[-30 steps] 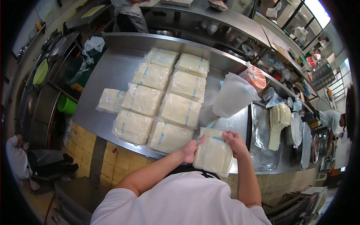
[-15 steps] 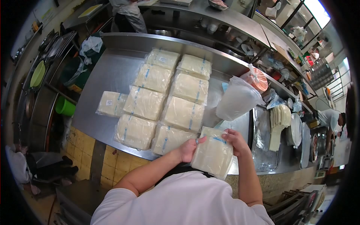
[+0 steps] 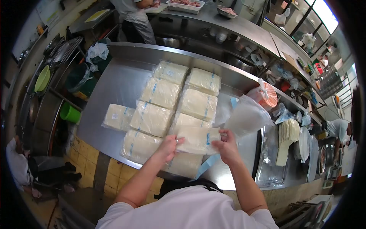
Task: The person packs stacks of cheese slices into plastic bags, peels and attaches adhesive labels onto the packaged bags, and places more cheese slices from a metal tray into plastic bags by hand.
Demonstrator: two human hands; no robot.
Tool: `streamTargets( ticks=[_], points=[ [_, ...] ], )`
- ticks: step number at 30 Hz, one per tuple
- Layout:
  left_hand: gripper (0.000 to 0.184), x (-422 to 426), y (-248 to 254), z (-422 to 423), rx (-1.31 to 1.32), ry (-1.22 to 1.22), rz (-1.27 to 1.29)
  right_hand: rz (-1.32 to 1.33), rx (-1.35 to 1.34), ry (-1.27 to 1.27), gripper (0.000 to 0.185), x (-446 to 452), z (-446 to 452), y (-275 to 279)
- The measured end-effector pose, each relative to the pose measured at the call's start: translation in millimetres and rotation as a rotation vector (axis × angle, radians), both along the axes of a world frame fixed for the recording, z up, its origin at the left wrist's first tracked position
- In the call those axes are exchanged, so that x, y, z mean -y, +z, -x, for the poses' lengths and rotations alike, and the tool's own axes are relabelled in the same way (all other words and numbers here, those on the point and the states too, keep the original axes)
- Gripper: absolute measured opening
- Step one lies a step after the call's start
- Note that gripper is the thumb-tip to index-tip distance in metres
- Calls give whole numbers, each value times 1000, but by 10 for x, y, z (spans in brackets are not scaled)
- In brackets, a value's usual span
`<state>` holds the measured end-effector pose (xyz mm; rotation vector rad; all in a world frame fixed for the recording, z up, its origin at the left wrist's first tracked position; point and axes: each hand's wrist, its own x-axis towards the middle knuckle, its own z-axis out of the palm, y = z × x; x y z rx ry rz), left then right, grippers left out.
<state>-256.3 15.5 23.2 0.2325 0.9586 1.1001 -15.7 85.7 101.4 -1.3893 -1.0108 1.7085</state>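
Between my two hands is a clear plastic-wrapped packet of pale dough-like sheets (image 3: pixel 196 138) with blue print, held level over the other packets. My left hand (image 3: pixel 167 149) grips its left end, and a ring shows on one finger. At the right end my right hand (image 3: pixel 226 148) has its fingers closed on the wrap. Below and beyond lie two rows of similar wrapped packets (image 3: pixel 160 91) on the steel table (image 3: pixel 103 80). One smaller packet (image 3: pixel 117 117) with a white label sits left of the rows. A light blue strip (image 3: pixel 207 166) rests near the table's front edge.
A translucent plastic bag (image 3: pixel 248 117) stands to the right, near a tied bag of orange contents (image 3: pixel 263 95). A metal tray (image 3: pixel 272 168) and a stack of pale folded sheets (image 3: pixel 288 137) lie further right. Another person (image 3: pixel 135 21) works at the back counter.
Both hands have carried the packet forward and left, from beside my body to above the near packets. It has turned crosswise. The blue strip near the front edge now shows more.
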Motion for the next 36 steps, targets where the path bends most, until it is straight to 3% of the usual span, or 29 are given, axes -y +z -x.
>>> streamTargets(
  ticks=[2, 9, 11, 14, 17, 18, 21, 22, 25, 26, 27, 29, 31, 32, 36],
  points=[
    [27, -280, 86, 284, -106, 32, -24, 9, 14, 68, 64, -244, 238, -22],
    [23, -1739, 474, 1532, -442, 143, -258, -332, 63, 155, 60, -1517, 1434, 94],
    [36, -2223, 417, 1912, -656, 119, -253, -257, 23, 94, 65, -1875, 1735, 68],
    [53, -2797, -145, 2366, -1369, 246, -175, -212, 5, 0, 66, -2034, 1797, -55],
    [65, -2767, -4, 2064, -1775, -22, -420, -330, 7, -3, 60, -1904, 1581, -79],
    [69, -2761, 19, 1891, -1764, -196, -380, -386, 10, 4, 58, -1786, 1440, -12],
    [75, -2746, -88, 1510, -2015, -355, -392, -642, 141, 15, 51, -1428, 937, 488],
    [76, -2776, -155, 1476, -2038, -361, -375, -745, 236, 8, 52, -1370, 740, 656],
    [78, -2903, -374, 1486, -2072, -392, -391, -1237, 919, -53, 52, -1275, 175, 1206],
    [78, -2910, -406, 1494, -2076, -402, -400, -1258, 1201, -66, 50, -1255, 2, 1320],
    [77, -2925, -375, 1504, -2059, -436, -377, -1075, 1282, -10, 46, -1226, -183, 1334],
    [75, -2869, -184, 1273, -1996, -471, -375, -707, 1368, 94, 38, -1177, -523, 1219],
    [72, -2755, -2, 1056, -1904, -467, -403, -503, 1399, 217, 33, -1163, -638, 1210],
    [70, -2675, 3, 904, -1793, -380, -555, -404, 1399, 287, 31, -1158, -669, 1205],
    [58, -2020, 158, -56, -1340, -148, -947, -759, 1244, 21, 30, -1053, -757, 1236]
  ],
)
